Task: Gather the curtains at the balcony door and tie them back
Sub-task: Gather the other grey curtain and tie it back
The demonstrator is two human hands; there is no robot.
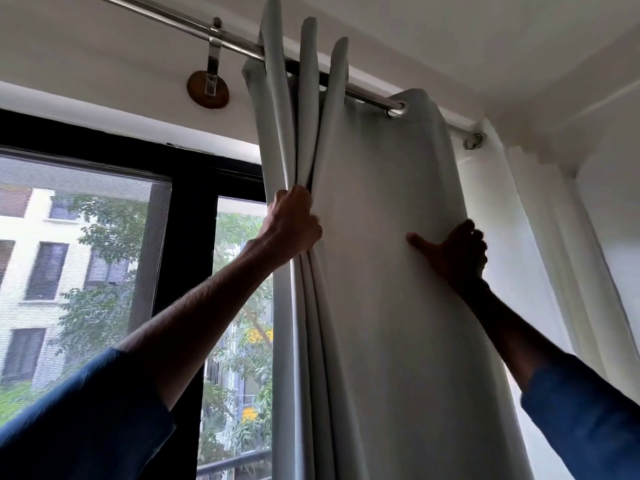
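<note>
**While both hands hold it: curtain sits centre-right, hung on the rod**

As seen from the head view, looking up: pale grey curtain (381, 271) fills the centre and centre-right of frame, top to bottom edge. It hangs from a steel rod (194, 24) that runs from top left down to the right. One grommet (396, 109) is visible on the rod. Three folds stand up above the rod at top centre.

Left hand (294, 223), centre of frame: fingers curled tight round the bunched folds at the curtain's left edge. Firm grip, back of hand to camera.

Right hand (453, 251), centre-right: thumb stretched flat across the curtain front, fingers (474, 237) wrapped round its right edge. Gripping too. The panel between the hands is flat.

Both arms reach up from the bottom corners, with blue sleeves (86, 420) pushed back.

Rod bracket (213, 60) sits on a round wooden mount (207, 90), upper left. A black door frame (187, 237) is at left of the curtain, with a mesh screen (86, 220) at far left. Building and trees are beyond the glass. A white sheer curtain (540, 254) hangs to the right of the grey one. Whether they touch, can't tell.
</note>
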